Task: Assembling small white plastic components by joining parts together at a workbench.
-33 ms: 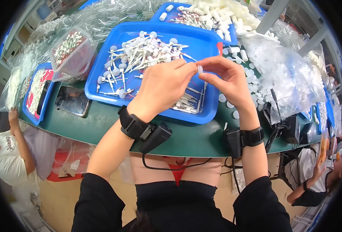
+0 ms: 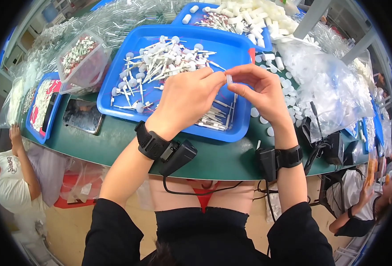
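Over the right half of a large blue tray [image 2: 129, 40], both my hands meet at the fingertips. Pinched in my right hand [image 2: 264, 91] is a small translucent white disc [image 2: 229, 79], seen nearly edge-on. My left hand [image 2: 189, 97] is closed against it; a thin white stick [image 2: 217, 65] shows just beyond its fingers, and whether those fingers grip the stick is hidden. A pile of white sticks with round white discs on them [image 2: 173, 55] lies in the tray. Thinner bare sticks [image 2: 213, 120] lie near its front edge, partly behind my left hand.
Loose white discs [image 2: 289, 91] lie on the green table right of the tray, beside a clear plastic bag [image 2: 311, 84]. Leftward are a phone [image 2: 82, 116], a clear tub [image 2: 82, 60] and a small blue tray [image 2: 43, 106]. Black devices with cables [image 2: 333, 148] stand at right. Other people sit at both sides.
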Available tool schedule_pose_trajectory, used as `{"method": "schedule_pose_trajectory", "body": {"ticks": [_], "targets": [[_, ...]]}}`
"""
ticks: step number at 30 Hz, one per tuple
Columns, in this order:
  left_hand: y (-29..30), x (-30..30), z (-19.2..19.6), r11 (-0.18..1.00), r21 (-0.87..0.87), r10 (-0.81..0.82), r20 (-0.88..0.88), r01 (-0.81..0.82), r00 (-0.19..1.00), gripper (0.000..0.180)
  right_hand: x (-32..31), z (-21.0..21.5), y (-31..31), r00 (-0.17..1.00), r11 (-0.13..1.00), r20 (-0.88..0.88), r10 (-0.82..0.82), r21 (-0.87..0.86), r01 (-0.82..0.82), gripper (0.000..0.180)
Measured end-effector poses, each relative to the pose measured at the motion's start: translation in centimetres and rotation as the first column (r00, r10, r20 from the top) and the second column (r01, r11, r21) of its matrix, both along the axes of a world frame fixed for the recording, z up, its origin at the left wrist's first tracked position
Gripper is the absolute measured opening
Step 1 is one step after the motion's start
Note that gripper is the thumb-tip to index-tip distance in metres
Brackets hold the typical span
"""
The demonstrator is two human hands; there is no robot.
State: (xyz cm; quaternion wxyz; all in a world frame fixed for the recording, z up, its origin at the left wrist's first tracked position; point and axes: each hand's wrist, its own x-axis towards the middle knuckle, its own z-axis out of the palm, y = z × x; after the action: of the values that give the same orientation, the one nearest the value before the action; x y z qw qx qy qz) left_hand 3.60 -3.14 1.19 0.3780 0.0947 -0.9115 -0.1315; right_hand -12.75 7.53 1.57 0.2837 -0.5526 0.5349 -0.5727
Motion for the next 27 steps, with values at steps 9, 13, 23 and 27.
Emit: {"method": "schedule_pose_trajectory", "body": {"ticks": [9, 13, 23, 27], "targets": [[0.2, -0.3, 0.0, 0.95, 0.287, -0.121, -0.033, 0.126, 0.992, 0.014, 0.2, 0.1, -0.2, 0.999, 0.999, 0.038, -0.03, -0.024, 0.031, 0.025], [0.4, -0.8, -0.2, 0.917, 0.348, -0.143, -0.171, 0.195, 0.975, 0.021, -0.3, -0.1, -0.2, 0.996, 0.999, 0.085, -0.04, -0.009, 0.041, 0.025], [-0.4, -0.4, -0.1, 0.933, 0.342, -0.073, -0.129, 0.114, 0.989, 0.007, -0.1, 0.1, 0.0, 0.996, 0.998, 0.071, -0.061, -0.001, 0.061, 0.023], [-0.3, -0.7, -0.7, 0.933, 0.349, -0.042, -0.132, 0.086, 0.99, 0.007, 0.0, -0.4, -0.1, 0.995, 0.995, 0.019, -0.099, -0.021, 0.099, 0.018]]}}
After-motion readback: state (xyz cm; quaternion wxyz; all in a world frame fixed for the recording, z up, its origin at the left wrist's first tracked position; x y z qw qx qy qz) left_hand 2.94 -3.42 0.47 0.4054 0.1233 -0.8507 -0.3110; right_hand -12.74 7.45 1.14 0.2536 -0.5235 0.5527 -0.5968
